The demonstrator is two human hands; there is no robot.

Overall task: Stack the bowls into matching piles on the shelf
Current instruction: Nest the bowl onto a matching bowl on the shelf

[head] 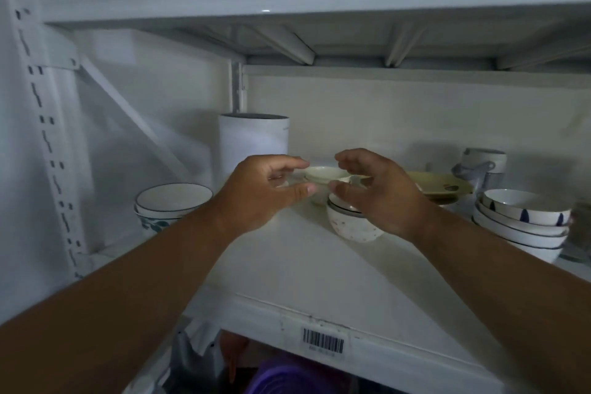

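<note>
Bowls everywhere on this white shelf (287, 269), and both arms are reaching in over its front lip, where a barcode label (323, 341) is stuck; below that edge something purple (287, 377) peeks out, too dim to identify. Nearest the hands, a speckled cream bowl (355, 227) sits on the shelf with another bowl nested inside it; the right hand (380, 192) hovers over that pair, fingers curved and spread, thumb low near the rim, and whether it actually touches the rim I cannot tell. Left hand (262, 189) is level with it, fingers loosely curled, thumb and forefinger apart, gripping nothing that I can see; between the 2 hands sits a small pale dish (321, 176), framed by both sets of fingertips, contact unclear. Out to the left, 2 blue-rimmed bowls (172, 203) are stacked, the lower one showing a teal pattern; out to the right, a pile of white bowls with dark blue marks (524, 224) leans slightly, about 4 deep. Further back, a yellow-green plate (444, 185) lies behind the right hand; a tall white cylinder (254, 141) stands behind the left hand; a grey-white lidded jug (483, 166) stands at the far right, against the back wall.
</note>
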